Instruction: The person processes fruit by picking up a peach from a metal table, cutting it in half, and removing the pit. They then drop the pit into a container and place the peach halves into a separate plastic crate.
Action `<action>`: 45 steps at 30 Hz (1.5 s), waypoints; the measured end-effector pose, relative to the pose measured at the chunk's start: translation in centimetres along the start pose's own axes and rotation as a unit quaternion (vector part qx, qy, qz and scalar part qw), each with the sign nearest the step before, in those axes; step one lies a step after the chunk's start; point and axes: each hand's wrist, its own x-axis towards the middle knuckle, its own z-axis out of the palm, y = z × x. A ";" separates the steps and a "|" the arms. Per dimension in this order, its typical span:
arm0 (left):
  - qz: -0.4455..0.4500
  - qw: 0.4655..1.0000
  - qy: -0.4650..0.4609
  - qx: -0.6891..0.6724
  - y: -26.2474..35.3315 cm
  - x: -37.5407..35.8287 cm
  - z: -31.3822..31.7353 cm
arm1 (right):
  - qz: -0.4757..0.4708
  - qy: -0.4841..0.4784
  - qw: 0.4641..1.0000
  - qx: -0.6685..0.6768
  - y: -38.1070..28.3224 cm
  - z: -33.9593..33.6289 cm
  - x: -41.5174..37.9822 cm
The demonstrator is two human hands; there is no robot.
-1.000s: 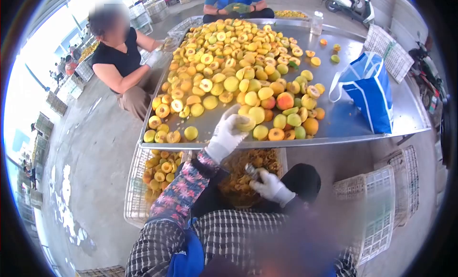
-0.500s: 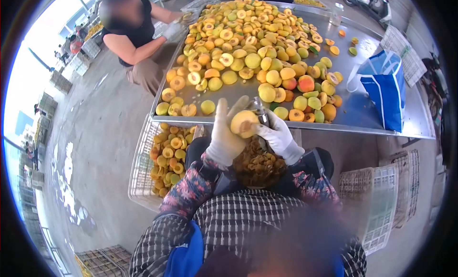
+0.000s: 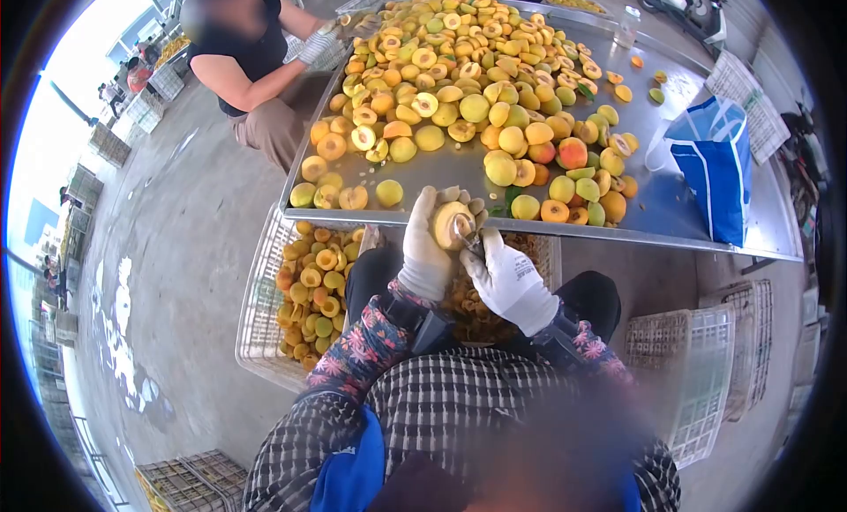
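Observation:
In front of the table edge, my left hand (image 3: 425,254), in a white glove, is wrapped round a yellow peach half (image 3: 446,227) with its cut face turned to the right. My gloved right hand (image 3: 513,283) is closed on a small metal pitting tool (image 3: 474,243), mostly hidden by the fingers. Its tip is at the pit hollow of the half. Below my hands, partly covered by them, lie brown pits and scraps (image 3: 468,305). A crate (image 3: 251,322) of peach halves (image 3: 309,291) stands left of my knees.
A heap of whole and halved peaches (image 3: 459,71) covers much of the metal table (image 3: 653,208). A blue bag (image 3: 719,172) and a clear jar (image 3: 627,27) stand on its right. Across the left corner sits a gloved co-worker (image 3: 251,80). Plastic crates (image 3: 684,362) stand at right.
The peach half has turned in my left hand. My right hand has swung the tool from upright down into the hollow, its back now facing up.

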 end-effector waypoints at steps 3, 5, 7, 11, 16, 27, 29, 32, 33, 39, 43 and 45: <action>0.014 1.000 0.007 0.010 -0.4 0.1 -0.8 | 0.025 -0.031 0.999 0.022 -0.2 0.4 -0.5; 0.020 0.999 0.018 0.047 -0.4 0.0 -1.4 | 0.020 -0.047 0.997 0.066 0.6 0.9 -1.1; -0.033 0.994 -0.011 0.107 0.6 0.4 -1.9 | 0.010 -0.070 0.997 0.039 0.7 0.3 -1.2; -0.066 0.981 -0.006 0.181 0.7 0.5 -2.4 | 0.005 -0.092 0.996 0.004 1.8 0.5 -1.7; 0.080 0.987 -0.036 0.135 -0.8 0.1 -1.8 | 0.015 -0.102 0.994 0.029 2.6 -0.1 -0.6; -0.078 0.961 0.016 0.267 0.5 1.5 -3.9 | 0.052 -0.115 0.976 0.177 3.0 2.3 -2.2; -0.081 0.963 0.027 0.255 0.4 1.3 -3.7 | 0.064 -0.113 0.973 0.188 3.0 2.6 -2.4; -0.097 0.949 0.021 0.298 0.7 1.6 -3.3 | 0.076 -0.158 0.981 0.080 3.2 1.9 -2.2; -0.116 0.932 -0.002 0.344 1.1 1.8 -3.2 | 0.083 -0.183 0.978 0.047 3.5 1.7 -2.2; -0.135 0.933 -0.007 0.333 0.6 2.6 -4.2 | 0.269 -0.174 0.862 0.392 2.8 2.6 -3.1; -0.125 0.970 0.048 0.204 -1.0 2.1 -3.7 | 0.392 -0.176 0.727 0.536 1.0 1.5 -2.9; -0.133 0.976 0.046 0.167 -1.3 2.2 -3.9 | 0.405 -0.167 0.691 0.575 1.3 1.4 -2.7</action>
